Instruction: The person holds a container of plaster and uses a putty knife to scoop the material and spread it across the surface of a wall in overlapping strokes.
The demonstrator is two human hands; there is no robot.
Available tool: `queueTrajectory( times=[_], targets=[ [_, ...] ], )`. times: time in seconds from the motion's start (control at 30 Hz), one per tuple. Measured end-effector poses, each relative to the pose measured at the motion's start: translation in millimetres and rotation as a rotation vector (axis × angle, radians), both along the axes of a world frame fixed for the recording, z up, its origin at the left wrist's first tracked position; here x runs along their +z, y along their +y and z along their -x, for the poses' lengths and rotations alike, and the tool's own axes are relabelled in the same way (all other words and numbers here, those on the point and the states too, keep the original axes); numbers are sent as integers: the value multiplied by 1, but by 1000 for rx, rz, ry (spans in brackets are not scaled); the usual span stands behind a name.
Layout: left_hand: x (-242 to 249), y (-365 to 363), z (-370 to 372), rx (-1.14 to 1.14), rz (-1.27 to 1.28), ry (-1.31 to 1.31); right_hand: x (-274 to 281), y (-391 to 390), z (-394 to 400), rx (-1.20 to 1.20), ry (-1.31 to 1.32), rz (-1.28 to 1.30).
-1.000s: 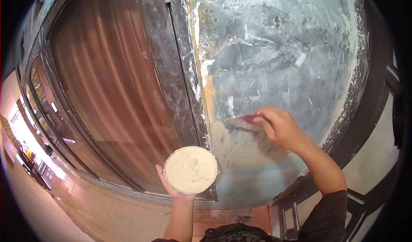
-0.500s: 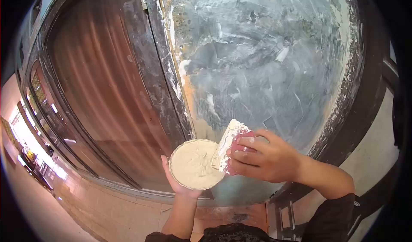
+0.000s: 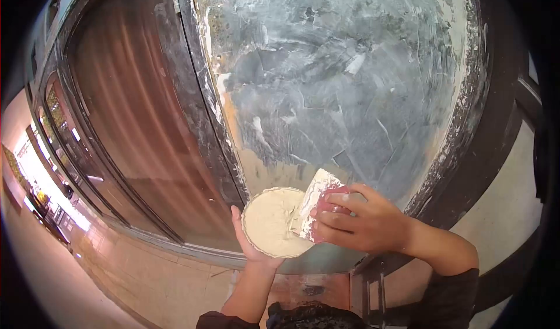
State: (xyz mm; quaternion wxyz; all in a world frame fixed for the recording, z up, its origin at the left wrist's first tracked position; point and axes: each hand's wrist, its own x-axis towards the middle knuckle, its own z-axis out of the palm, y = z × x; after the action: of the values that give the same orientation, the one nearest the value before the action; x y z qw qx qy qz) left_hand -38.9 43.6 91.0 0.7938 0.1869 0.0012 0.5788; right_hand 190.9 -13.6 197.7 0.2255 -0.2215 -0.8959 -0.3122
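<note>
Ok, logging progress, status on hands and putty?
Left hand cups putty dish. Right hand holds scraper, blade in putty. Nothing in the way.

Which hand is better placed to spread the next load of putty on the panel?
Right hand, likely: it grips the putty knife, blade in the putty dish. The left hand is occupied cupping that dish from below.

Two bare forearms seen from above, left hand [image 3: 252,244] and right hand [image 3: 364,224] ungloved, dark sleeve [image 3: 449,294] pushed up on the right arm, dark cuff [image 3: 224,320] on the left, dark patterned garment at the chest
</note>
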Motion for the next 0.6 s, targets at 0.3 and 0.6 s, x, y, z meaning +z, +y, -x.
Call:
queueTrajectory(
  times=[0.3,0.6],
  targets=[
    [-11,-20,-26,-23,2,-14,-9,-9,-25,33,-7,33],
    [-19,-25,-33,28,34,12,-16,-3,-29,40,33,26]
  ],
)
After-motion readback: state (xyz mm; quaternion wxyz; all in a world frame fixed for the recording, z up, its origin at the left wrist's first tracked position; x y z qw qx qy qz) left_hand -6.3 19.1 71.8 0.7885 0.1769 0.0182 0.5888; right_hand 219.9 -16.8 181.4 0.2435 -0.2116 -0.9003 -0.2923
